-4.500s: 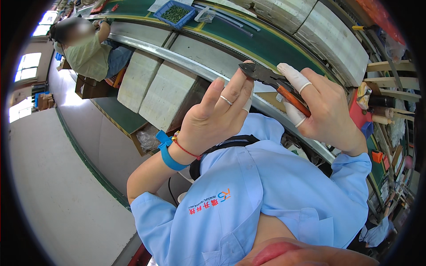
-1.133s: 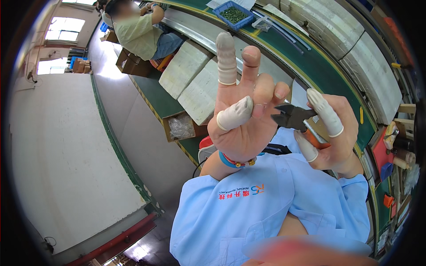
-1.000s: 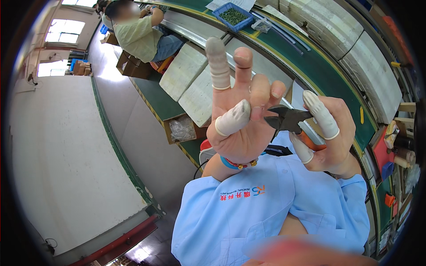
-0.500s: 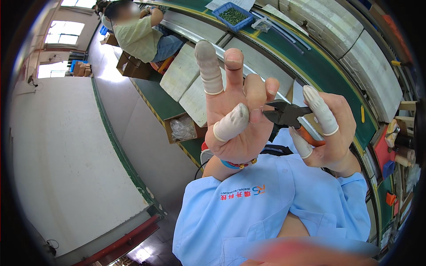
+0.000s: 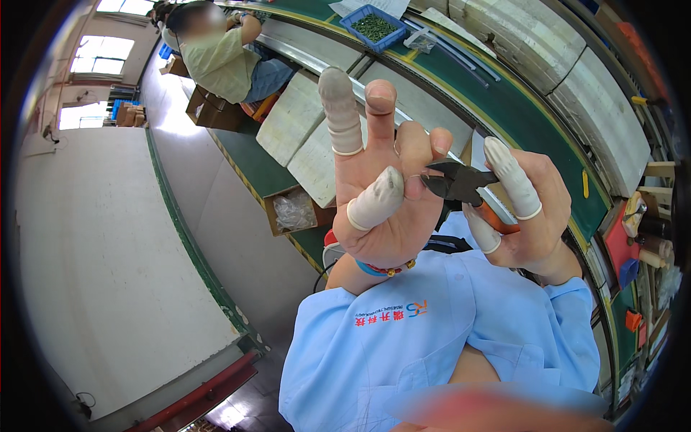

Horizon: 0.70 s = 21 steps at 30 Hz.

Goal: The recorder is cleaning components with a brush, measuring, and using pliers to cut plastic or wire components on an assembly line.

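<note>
My left hand (image 5: 385, 194) is raised palm-up, with white finger cots on its thumb and forefinger. Its forefinger and middle finger stretch out, while the other two fingers curl in near the thumb. A tiny thin thing seems to sit by the thumb tip, too small to name. In my right hand (image 5: 529, 209), also with white cots on thumb and forefinger, is a pair of diagonal cutters (image 5: 461, 181) with dark jaws and orange handles. The jaws stand slightly apart, their tips right beside the curled fingers of my left hand.
A blue basket (image 5: 389, 42) of small green parts stands on the green bench (image 5: 497, 108). White foam blocks (image 5: 612, 108) line its far side. A cardboard box (image 5: 277, 223) holds clear plastic bags. Another person (image 5: 216, 65) sits at upper left. A white board (image 5: 108, 273) fills the left.
The cutters and my right hand have shifted slightly left, bringing the jaw tips closer to my left fingers. My left hand has barely moved.
</note>
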{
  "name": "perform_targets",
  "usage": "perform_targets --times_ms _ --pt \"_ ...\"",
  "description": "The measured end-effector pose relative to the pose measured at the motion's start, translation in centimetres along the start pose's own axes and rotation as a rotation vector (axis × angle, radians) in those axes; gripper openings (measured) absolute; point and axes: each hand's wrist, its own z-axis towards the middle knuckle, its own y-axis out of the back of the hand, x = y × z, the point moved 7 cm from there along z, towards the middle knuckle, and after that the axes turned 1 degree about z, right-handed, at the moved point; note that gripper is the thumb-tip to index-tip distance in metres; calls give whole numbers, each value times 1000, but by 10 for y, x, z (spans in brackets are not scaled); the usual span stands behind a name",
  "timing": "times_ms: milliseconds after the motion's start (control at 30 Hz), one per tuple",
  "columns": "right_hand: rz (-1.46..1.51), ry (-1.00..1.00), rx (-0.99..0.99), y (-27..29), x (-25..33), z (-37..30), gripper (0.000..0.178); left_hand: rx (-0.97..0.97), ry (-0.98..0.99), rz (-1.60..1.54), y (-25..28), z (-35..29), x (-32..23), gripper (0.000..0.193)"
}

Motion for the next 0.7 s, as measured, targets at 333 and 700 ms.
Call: perform_targets --times_ms 333,700 --pt "77 46 10 -5 1 0 56 7 -21 3 0 -2 -1 86" --pt "95 90 -54 -6 5 0 51 195 45 94 -6 -2 -4 71"
